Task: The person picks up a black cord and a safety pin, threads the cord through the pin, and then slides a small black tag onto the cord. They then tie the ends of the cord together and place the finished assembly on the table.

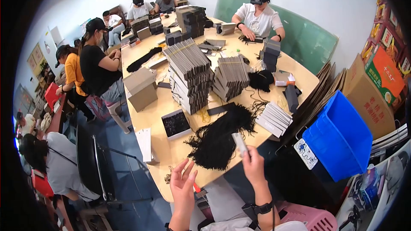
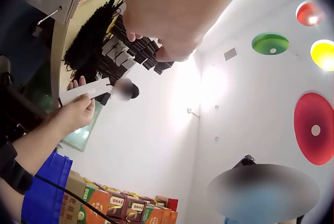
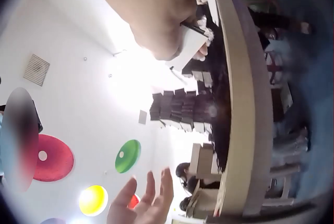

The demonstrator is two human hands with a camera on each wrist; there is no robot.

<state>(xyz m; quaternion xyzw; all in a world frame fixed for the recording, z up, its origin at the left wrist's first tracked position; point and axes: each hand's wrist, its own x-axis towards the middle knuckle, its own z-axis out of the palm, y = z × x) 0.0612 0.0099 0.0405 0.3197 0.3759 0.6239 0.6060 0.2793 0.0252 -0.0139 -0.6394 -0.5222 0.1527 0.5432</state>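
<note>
My right hand (image 1: 254, 166) holds a small flat white-grey piece (image 1: 239, 143) between thumb and fingers, raised over the near table edge. The same piece (image 2: 86, 91) shows in the left wrist view, gripped by the right hand (image 2: 73, 114). My left hand (image 1: 183, 188) is raised at the near edge, its fingers apart and slightly bent, with nothing in them. Between and beyond the hands lies a heap of black cords (image 1: 222, 137). A box of small black parts (image 1: 176, 124) stands left of the heap, and flat white pieces (image 1: 274, 119) lie fanned out to its right.
Tall stacks of grey pieces (image 1: 188, 68) stand mid-table, with a cardboard box (image 1: 140, 89) to their left. White strips (image 1: 145, 145) stand at the left edge. A blue bin (image 1: 338, 137) is at the right. Several people sit around the table (image 1: 150, 102).
</note>
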